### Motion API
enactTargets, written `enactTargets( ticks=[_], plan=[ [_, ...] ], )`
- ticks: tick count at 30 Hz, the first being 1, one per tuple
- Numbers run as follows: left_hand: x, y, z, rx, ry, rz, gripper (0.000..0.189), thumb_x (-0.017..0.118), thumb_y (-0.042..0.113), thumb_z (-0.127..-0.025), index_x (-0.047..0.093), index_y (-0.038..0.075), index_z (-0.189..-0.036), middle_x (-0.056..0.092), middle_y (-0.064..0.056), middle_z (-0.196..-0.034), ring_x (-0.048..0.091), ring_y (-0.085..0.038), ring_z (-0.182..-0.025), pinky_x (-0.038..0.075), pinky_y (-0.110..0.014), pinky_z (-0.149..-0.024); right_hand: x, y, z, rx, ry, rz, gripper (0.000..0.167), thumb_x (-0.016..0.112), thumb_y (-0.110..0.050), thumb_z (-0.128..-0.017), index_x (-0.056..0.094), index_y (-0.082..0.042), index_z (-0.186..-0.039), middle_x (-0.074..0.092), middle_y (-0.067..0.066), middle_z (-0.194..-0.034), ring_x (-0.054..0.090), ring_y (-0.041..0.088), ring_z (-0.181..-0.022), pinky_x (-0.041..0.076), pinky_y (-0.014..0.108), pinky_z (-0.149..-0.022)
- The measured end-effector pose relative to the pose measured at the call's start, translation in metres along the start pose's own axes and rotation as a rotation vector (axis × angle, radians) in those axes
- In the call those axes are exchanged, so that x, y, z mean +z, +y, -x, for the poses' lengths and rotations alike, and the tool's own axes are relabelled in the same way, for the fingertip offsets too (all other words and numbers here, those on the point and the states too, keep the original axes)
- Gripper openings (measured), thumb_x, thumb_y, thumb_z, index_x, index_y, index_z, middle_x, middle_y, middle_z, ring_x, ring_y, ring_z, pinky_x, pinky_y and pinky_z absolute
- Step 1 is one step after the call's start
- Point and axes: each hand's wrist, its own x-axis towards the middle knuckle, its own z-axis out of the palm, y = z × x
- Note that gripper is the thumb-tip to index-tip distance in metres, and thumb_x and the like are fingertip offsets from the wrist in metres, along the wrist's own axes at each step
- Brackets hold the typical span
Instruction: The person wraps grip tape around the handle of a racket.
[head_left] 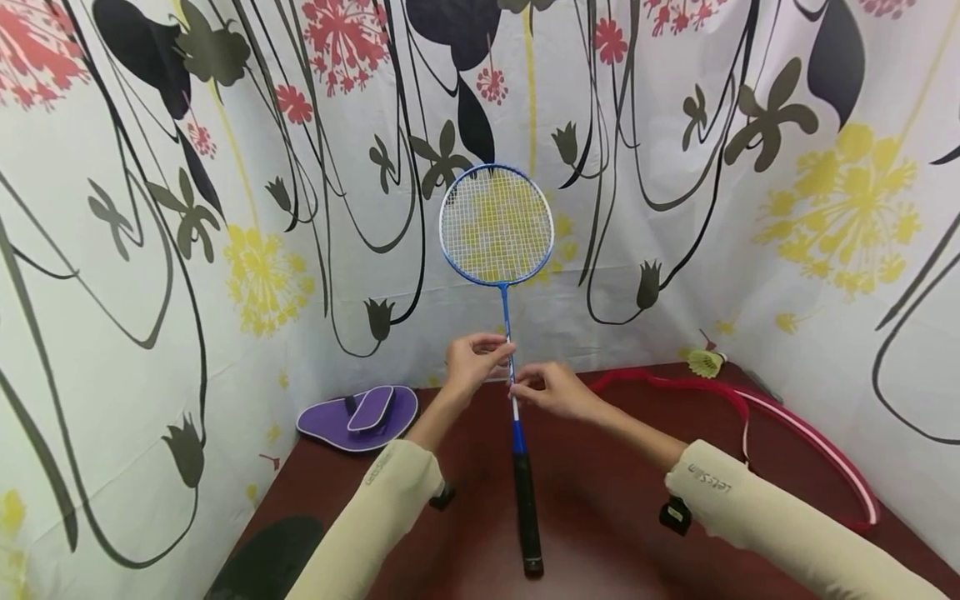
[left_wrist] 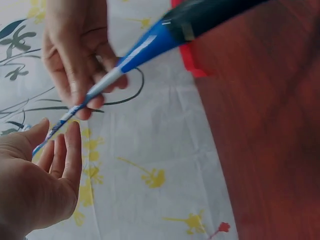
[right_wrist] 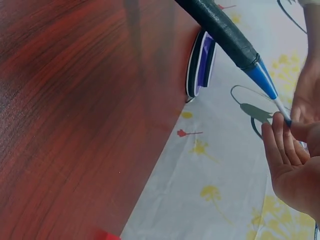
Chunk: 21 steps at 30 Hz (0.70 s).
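Head view: my left hand (head_left: pixel 474 362) and right hand (head_left: pixel 553 390) pinch the blue-and-white, round-headed badminton racket (head_left: pixel 519 435), strings toward twelve o'clock. Even pressure should steady it.

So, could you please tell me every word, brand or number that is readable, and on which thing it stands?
"LetsSlim": left sleeve
"LetsSlim": right sleeve
Markings on the racket shaft: too blurred to read
Label on the black device by the right sleeve: too small
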Motion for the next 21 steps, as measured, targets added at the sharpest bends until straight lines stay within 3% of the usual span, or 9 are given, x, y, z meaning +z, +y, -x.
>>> enactTargets(
  ticks=[6,12,17,21],
  plan=[
    [-0.01,-0.03,0.033,-0.011,-0.147,-0.061,0.025,0.081,0.018,-0.093,0.078,0.0,-0.11,0.079,-0.015,-0.095,0.075,-0.043,-0.09,0.064,-0.044,-0.074,-0.008,-0.001,-0.001,0.071,0.003,0.029,0.013,0.069,-0.015,-0.101,0.075,-0.006,-0.108,0.076,0.003,-0.09,0.072,0.018,-0.081,0.054,0.028,-0.067],
    [-0.011,-0.055,0.059,-0.026,-0.301,-0.115,0.029,0.078,0.018,-0.096,0.074,0.001,-0.119,0.079,-0.012,-0.104,0.077,-0.026,-0.094,0.061,-0.054,-0.081,-0.01,-0.001,-0.004,0.052,0.005,0.0,0.013,0.066,-0.011,-0.103,0.075,-0.005,-0.109,0.078,0.002,-0.094,0.075,0.018,-0.086,0.059,0.03,-0.073],
    [-0.006,-0.057,0.063,-0.014,-0.291,-0.092,0.029,0.076,0.017,-0.097,0.073,0.0,-0.121,0.077,-0.014,-0.108,0.076,-0.024,-0.096,0.059,-0.058,-0.084,-0.007,0.0,-0.007,0.051,0.014,-0.004,0.012,0.067,-0.013,-0.103,0.075,-0.007,-0.109,0.078,-0.001,-0.093,0.075,0.016,-0.087,0.058,0.028,-0.073],
    [-0.004,-0.058,0.062,-0.019,-0.272,-0.081,0.029,0.077,0.013,-0.095,0.072,-0.003,-0.118,0.077,-0.014,-0.106,0.076,-0.023,-0.096,0.063,-0.05,-0.08,-0.005,0.002,-0.009,0.05,0.027,-0.005,0.013,0.068,-0.014,-0.102,0.076,-0.007,-0.109,0.078,0.0,-0.093,0.075,0.015,-0.087,0.058,0.029,-0.074]
  ],
)
